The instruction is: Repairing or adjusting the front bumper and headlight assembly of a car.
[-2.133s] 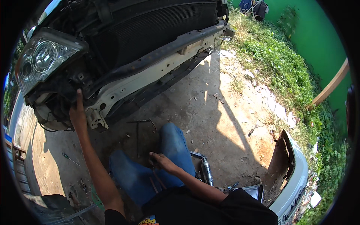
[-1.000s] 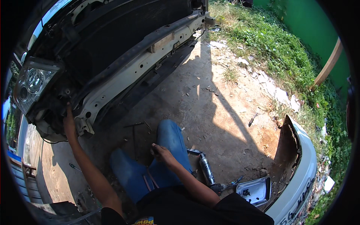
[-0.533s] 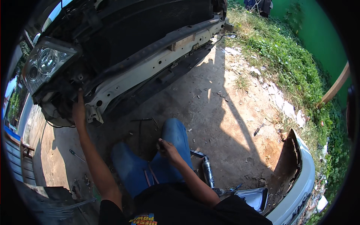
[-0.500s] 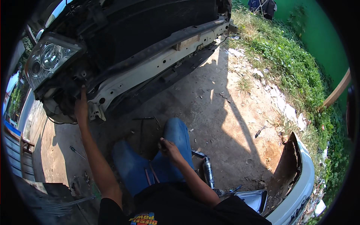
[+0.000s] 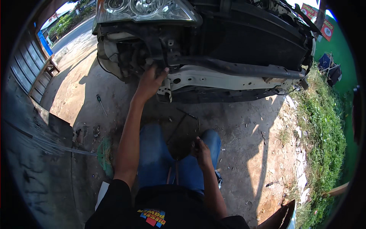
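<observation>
In front of me stands the front of a car with its bumper off. My left hand (image 5: 149,83) reaches up under the headlight (image 5: 146,8), its thumb and fingers closed round the lower end of a black bracket (image 5: 154,47). Some of those fingers are hidden behind the bracket. Just right of this hand begins the pale metal crossbeam (image 5: 225,79). My right hand (image 5: 202,152) hovers by my right knee, fingers curled together. Whatever dark thing it may hold is too small and shaded to make out.
On the ground lie a T-shaped bar tool (image 5: 187,113), a green-handled screwdriver (image 5: 100,100) and another small tool (image 5: 269,184). Green netting (image 5: 105,157) is at my left. The removed bumper's end (image 5: 284,215) shows at lower right, near grass (image 5: 324,122).
My view has swung left, bringing the headlight to the upper middle. My left hand, earlier reaching up with a finger extended, now grips the black bracket. The right hand stays curled near the knee.
</observation>
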{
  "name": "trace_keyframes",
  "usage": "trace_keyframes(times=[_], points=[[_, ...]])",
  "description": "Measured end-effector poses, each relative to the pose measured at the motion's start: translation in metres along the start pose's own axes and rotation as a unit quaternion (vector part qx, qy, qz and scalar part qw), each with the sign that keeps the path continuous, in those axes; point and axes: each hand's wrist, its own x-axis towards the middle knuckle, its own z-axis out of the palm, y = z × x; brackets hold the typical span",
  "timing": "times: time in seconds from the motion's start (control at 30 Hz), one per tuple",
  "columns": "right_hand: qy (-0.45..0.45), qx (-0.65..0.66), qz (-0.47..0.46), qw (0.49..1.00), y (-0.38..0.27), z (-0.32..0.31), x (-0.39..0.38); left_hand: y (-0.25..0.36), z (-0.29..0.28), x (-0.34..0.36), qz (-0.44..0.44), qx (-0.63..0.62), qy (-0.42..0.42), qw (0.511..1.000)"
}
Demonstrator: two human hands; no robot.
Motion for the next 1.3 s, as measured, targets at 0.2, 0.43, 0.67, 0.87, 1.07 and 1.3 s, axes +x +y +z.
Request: trace_keyframes(times=[0.2,0.43,0.67,0.87,1.07,1.3], points=[[-0.016,-0.091,-0.036,0.995,-0.087,0.070,0.022,-0.005,0.003,-0.002,0.036,0.051,0.005,0.998],[-0.318,-0.139,-0.305,0.887,-0.284,0.178,0.082,-0.002,0.010,-0.007,0.066,0.068,0.057,0.994],[-0.020,-0.518,-0.508,0.688,-0.252,0.209,0.159,0.000,0.011,-0.006,0.096,0.074,0.071,0.990],[-0.177,-0.334,-0.505,0.776,-0.290,0.231,0.106,0.002,0.012,-0.006,0.082,0.069,0.074,0.991],[-0.033,-0.337,-0.385,0.858,-0.262,0.211,0.152,0.002,0.010,-0.004,0.060,0.071,0.050,0.994],[-0.064,-0.436,-0.481,0.758,-0.270,0.229,0.124,0.008,0.011,-0.006,0.069,0.084,0.076,0.991]])
